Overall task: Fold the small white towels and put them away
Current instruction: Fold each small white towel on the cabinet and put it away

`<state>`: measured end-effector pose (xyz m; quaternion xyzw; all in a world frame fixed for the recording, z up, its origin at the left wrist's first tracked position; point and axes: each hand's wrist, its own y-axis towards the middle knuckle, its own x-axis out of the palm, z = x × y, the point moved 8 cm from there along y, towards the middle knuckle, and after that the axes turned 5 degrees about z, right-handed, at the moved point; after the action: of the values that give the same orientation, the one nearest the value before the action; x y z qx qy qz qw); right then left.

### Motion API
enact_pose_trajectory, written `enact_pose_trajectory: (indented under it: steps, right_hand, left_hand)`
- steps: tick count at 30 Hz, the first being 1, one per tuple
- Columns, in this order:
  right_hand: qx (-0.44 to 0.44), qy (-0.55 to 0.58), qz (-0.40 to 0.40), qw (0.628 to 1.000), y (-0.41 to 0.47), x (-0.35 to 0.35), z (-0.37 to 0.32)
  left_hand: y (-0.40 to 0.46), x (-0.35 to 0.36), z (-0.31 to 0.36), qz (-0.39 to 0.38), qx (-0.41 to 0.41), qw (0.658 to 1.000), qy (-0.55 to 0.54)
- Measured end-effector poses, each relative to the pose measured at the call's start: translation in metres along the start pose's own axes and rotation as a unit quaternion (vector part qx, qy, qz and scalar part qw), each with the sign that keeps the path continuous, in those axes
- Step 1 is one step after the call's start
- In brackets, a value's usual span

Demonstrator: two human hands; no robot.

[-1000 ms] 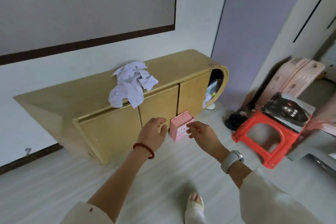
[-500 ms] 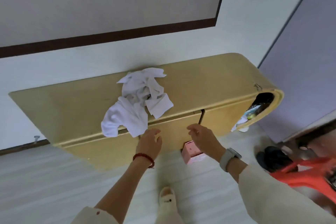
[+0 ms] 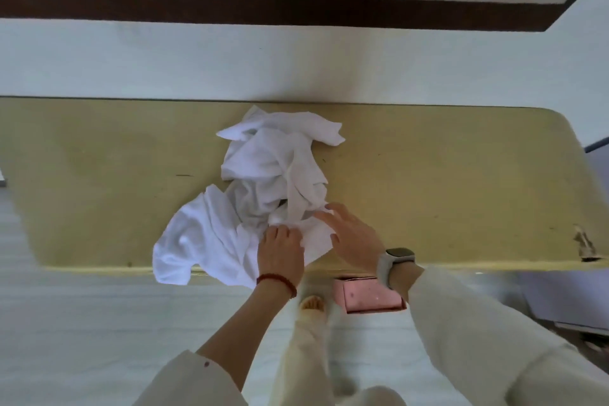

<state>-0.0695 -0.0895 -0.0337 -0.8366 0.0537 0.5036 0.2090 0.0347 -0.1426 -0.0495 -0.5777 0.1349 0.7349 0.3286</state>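
A crumpled heap of small white towels [image 3: 263, 181] lies on the top of a long yellow-wood cabinet [image 3: 445, 188], one corner hanging over its front edge. My left hand [image 3: 280, 250], with a red bead bracelet at the wrist, rests knuckles-up on the near edge of the heap, its fingers curled into the cloth. My right hand [image 3: 352, 234], with a watch at the wrist, hovers just right of it with fingers spread, the fingertips touching the towel edge. The heap's underside is hidden.
A pink open box [image 3: 372, 297] stands on the pale floor right below the cabinet's front edge, beside my foot [image 3: 313, 303]. The cabinet top runs wide to the left and right of the heap. A white wall with a dark band rises behind it.
I have stepped up to the cabinet and now look straight down on it. Both hands moved forward from in front of the cabinet doors onto the near edge of the towel heap.
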Motion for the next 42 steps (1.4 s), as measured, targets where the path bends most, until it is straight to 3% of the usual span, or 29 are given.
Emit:
enact_pose_trajectory:
  steps: [5, 12, 16, 18, 21, 25, 30, 34, 38, 42]
  right_hand:
    - [-0.066, -0.085, -0.11, 0.988, 0.026, 0.011, 0.012]
    - [-0.106, 0.094, -0.158, 0.977, 0.015, -0.06, 0.04]
    - [-0.126, 0.125, -0.142, 0.974, 0.005, -0.125, 0.082]
    - [-0.129, 0.114, -0.118, 0.978, -0.004, -0.159, 0.113]
    - [-0.109, 0.064, -0.076, 0.989, -0.02, -0.202, 0.164]
    - [-0.04, 0.078, 0.042, 0.995, -0.035, -0.263, 0.229]
    - [-0.001, 0.111, 0.238, 0.965, -0.052, -0.345, 0.266]
    - [-0.037, 0.146, 0.352, 0.924, -0.072, -0.388, 0.273]
    - [-0.068, 0.16, 0.401, 0.899, -0.096, -0.395, 0.278]
    - [-0.051, 0.163, 0.38, 0.909, -0.115, -0.35, 0.3]
  left_hand:
    - [0.015, -0.022, 0.004, 0.077, 0.025, 0.995, -0.05]
    - [0.025, -0.09, 0.029, 0.26, -0.021, 0.952, -0.158]
    - [0.021, -0.125, 0.078, 0.341, -0.06, 0.914, -0.21]
    - [0.014, -0.14, 0.112, 0.381, -0.074, 0.891, -0.235]
    - [0.013, -0.15, 0.157, 0.379, -0.126, 0.876, -0.27]
    - [0.033, -0.157, 0.213, 0.337, -0.129, 0.907, -0.218]
    - [0.066, -0.188, 0.259, 0.359, -0.087, 0.914, -0.165]
    - [0.07, -0.224, 0.286, 0.418, -0.041, 0.889, -0.18]
    - [0.055, -0.232, 0.296, 0.455, 0.036, 0.872, -0.179]
    - [0.036, -0.188, 0.284, 0.41, 0.049, 0.894, -0.176]
